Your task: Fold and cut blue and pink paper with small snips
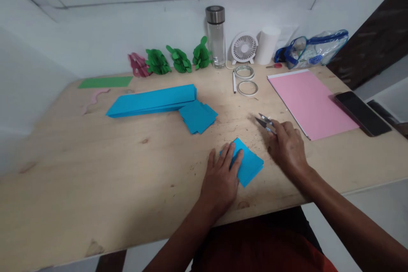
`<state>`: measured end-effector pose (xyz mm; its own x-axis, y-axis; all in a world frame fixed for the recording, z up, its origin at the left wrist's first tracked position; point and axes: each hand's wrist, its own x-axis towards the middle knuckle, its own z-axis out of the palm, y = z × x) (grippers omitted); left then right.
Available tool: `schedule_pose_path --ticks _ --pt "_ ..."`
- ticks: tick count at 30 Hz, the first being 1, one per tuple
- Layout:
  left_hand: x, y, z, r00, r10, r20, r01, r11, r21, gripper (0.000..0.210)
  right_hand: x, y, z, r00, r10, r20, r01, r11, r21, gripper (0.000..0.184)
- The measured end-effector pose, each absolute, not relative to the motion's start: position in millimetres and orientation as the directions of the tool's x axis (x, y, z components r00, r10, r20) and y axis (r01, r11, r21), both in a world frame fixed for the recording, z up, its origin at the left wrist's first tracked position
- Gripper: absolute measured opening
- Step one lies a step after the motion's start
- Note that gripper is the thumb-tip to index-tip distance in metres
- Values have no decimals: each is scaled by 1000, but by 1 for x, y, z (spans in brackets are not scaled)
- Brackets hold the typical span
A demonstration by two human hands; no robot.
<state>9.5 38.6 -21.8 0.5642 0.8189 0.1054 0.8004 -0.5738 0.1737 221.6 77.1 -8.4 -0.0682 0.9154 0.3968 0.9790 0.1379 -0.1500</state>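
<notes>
Blue paper stack, thin and squarish, lying askew near the front edge of the pale wooden bench, pressed flat beneath the left grip, fingers spread and clasping nothing; to its right, the right grip, closed around small metal snips, slim pointed blades parted and clear of the paper. Probably at the stage of trimming or squaring small pieces, with no cut in progress. For any further cut, best to line up the layers, raise an edge toward the blades and keep fingertips out of line. Matte and smooth in surface, crisp at the corners, likely to slide sheet over sheet unless pinned. Farther out, a fanned pile of blue squares at the end of a long blue strip, flat and layered; off to the right, a smooth pink sheet; toward the wall, ring-shaped tape rolls and ruffled, leafy green paper shapes
</notes>
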Motion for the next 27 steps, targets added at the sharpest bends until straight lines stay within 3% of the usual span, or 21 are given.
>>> schedule_pose_path --ticks 5,7,10,13,16,18,23,27 --pt "9 38 -20 559 823 101 796 -567 213 61 225 57 -1 -69 920 386 916 211 -340 37" --pt "9 38 -18 551 829 93 792 -555 255 59 230 47 -1 -56 930 363 913 195 -358 37" --pt "7 41 -15 526 847 80 772 -515 374 52 241 38 -5 -86 939 333 943 185 -277 36" --pt "5 47 -12 454 886 95 689 -417 592 42 250 37 -11 -128 933 336 971 186 -148 34" --pt "4 54 -8 215 972 99 514 -199 834 27 252 37 -15 -147 925 352 981 182 -69 31" --pt "4 57 -6 35 998 43 380 -53 924 17 252 35 -16 -153 918 365 980 188 -61 30" --pt "4 59 -2 -143 990 -4 232 38 972 26 252 30 -10 -131 889 440 972 202 -119 31" --pt "3 58 1 -222 975 -16 132 46 990 26 243 25 -1 -123 860 496 930 274 -245 29"
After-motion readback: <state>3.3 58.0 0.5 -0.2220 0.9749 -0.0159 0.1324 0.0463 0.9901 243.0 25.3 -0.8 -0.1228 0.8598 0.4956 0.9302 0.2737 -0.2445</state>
